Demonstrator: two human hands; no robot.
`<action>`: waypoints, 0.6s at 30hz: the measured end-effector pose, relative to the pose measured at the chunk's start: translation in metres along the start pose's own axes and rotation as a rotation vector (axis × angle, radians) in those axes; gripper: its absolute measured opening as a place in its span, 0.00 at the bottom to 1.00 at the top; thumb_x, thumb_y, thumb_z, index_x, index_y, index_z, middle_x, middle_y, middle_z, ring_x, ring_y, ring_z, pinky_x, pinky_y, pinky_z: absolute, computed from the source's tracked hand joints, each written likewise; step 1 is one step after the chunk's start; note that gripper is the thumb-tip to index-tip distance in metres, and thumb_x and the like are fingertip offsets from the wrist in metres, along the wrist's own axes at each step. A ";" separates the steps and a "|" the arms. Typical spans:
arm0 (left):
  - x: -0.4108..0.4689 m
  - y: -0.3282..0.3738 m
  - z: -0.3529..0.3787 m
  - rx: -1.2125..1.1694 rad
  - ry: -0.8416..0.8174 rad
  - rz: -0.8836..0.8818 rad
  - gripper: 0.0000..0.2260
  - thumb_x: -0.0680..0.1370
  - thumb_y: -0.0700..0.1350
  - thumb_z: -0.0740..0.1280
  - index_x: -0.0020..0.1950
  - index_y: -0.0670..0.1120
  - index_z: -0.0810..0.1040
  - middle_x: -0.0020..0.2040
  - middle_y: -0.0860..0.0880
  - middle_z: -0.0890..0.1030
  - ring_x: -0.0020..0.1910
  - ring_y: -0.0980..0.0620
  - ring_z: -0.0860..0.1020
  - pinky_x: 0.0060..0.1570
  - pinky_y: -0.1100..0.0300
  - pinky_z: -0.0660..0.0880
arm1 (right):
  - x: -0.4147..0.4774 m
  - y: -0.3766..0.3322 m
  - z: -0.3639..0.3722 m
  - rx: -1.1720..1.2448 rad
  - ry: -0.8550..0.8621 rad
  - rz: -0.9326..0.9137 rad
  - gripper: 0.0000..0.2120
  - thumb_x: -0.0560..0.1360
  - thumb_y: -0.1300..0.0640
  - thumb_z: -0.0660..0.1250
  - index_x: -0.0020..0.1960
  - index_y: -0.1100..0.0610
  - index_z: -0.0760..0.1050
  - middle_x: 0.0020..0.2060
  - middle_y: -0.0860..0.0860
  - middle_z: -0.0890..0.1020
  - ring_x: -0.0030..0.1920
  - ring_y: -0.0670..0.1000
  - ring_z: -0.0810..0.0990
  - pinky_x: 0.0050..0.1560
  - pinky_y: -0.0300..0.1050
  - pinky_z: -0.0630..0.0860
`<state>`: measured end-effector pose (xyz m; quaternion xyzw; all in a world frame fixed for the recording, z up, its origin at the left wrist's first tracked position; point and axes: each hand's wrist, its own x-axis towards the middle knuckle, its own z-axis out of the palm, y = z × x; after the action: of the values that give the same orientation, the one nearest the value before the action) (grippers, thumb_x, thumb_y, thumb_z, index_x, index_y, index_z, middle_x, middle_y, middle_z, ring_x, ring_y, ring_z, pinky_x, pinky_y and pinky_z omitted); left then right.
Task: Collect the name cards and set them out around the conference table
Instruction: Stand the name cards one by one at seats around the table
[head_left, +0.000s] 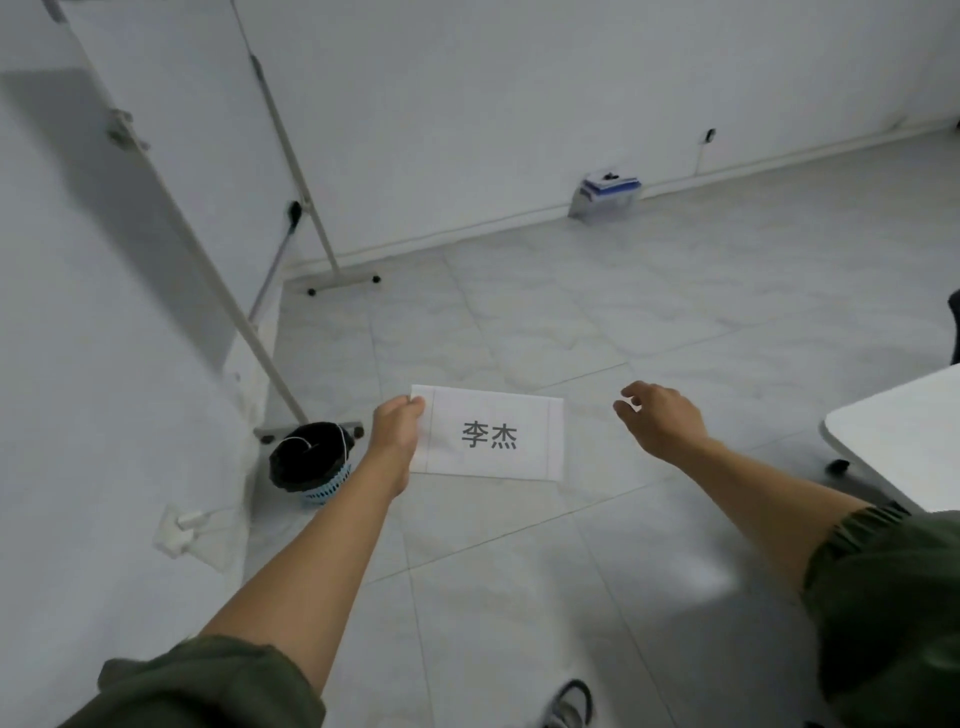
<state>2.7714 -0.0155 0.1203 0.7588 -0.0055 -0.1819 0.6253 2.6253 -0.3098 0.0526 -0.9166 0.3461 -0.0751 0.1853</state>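
A white paper name card (519, 410) with two dark printed characters is held out in front of me above the tiled floor. My left hand (397, 431) grips its left edge, thumb on top at the upper corner. My right hand (657, 418) hovers to the right of the card, apart from it, fingers loosely curled and holding nothing. A corner of the white conference table (904, 436) shows at the right edge.
A whiteboard on a wheeled stand (291, 218) leans at the left by the wall. A black-lined bin in a blue basket (311, 462) sits on the floor below my left hand. A small box (608, 195) stands against the far wall. My shoe (569, 706) is at the bottom.
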 end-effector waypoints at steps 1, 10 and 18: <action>0.021 0.008 0.013 0.010 -0.003 0.003 0.12 0.80 0.40 0.61 0.36 0.47 0.70 0.35 0.47 0.73 0.33 0.50 0.70 0.34 0.60 0.66 | 0.023 0.004 -0.002 0.002 0.001 0.006 0.18 0.78 0.44 0.60 0.64 0.50 0.75 0.57 0.50 0.81 0.59 0.55 0.77 0.53 0.47 0.72; 0.201 0.087 0.128 0.027 -0.108 0.029 0.05 0.79 0.40 0.61 0.45 0.43 0.74 0.42 0.40 0.75 0.41 0.47 0.73 0.43 0.56 0.68 | 0.214 0.032 -0.022 0.001 0.031 0.122 0.18 0.78 0.43 0.60 0.64 0.49 0.75 0.57 0.50 0.81 0.58 0.55 0.77 0.52 0.47 0.72; 0.374 0.142 0.249 0.062 -0.262 0.058 0.09 0.79 0.39 0.61 0.39 0.46 0.72 0.36 0.45 0.74 0.32 0.50 0.70 0.32 0.61 0.64 | 0.380 0.070 -0.024 -0.016 0.086 0.261 0.18 0.78 0.43 0.60 0.64 0.49 0.75 0.58 0.50 0.81 0.58 0.55 0.77 0.52 0.47 0.72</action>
<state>3.0809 -0.3707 0.1170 0.7473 -0.1145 -0.2609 0.6003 2.8612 -0.6171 0.0513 -0.8613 0.4705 -0.0867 0.1713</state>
